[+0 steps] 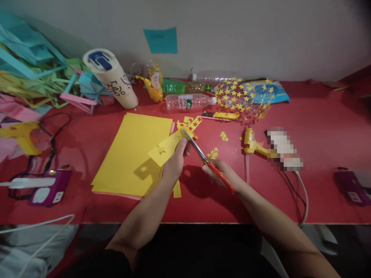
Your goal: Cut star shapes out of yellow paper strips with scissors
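My left hand [177, 156] grips a strip of yellow paper [159, 155] that has a star-shaped hole and drawn star outlines. Red-handled scissors [222, 175] are held in my right hand [217, 170], their blades reaching to the strip's far end. Under the strip lies a stack of yellow sheets [127, 154], with pink and orange edges showing beneath. Beyond my hands are cut paper scraps [194, 123] with star holes. Small yellow paper stars lie in piles [213, 153] to the right of the scissors.
A yellow glue gun [249, 142] and a blurred-out phone-like object [285, 148] lie at the right. Plastic bottles [185, 102], a star-covered clear ball [243, 98] and a yellow cutter [226, 115] line the back. A tumbler [116, 85] and another glue gun [24, 135] are at left.
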A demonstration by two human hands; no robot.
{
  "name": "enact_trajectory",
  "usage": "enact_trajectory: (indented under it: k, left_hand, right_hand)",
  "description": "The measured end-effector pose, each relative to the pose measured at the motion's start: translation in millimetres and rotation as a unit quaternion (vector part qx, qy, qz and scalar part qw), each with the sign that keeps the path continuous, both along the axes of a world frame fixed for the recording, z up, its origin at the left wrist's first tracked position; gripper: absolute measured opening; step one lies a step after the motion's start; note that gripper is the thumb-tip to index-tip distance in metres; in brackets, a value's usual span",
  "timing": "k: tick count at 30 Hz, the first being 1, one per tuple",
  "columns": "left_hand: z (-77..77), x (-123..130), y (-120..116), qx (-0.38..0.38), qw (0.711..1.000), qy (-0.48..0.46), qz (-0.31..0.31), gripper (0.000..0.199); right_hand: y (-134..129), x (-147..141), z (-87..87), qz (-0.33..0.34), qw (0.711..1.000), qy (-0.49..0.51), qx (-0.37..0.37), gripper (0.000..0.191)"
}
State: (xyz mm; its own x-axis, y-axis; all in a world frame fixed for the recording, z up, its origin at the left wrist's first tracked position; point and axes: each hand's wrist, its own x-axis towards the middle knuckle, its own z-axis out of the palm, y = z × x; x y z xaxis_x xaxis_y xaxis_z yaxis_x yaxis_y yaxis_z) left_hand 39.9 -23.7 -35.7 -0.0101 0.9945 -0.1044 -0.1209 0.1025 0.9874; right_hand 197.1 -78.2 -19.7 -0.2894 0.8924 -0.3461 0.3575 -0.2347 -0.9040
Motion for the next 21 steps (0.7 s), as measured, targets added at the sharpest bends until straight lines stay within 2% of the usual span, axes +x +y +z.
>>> enact_trajectory:
  k: [18,21]
  left_hand:
    - [-0.1,-2.0,0.6,-0.001,1.000,0.001,-0.018,0.042]
    - [-0.6,-3.2,2.5,0.035,0.999,-0.015,-0.017,0.033]
  right_hand:
    - [1.4,1.0,1.8,0.002,1.000,0.007,-0.007,0.053]
    - [3.6,5.8,5.7,-0.006,1.000,0.012,-0.013,0.053]
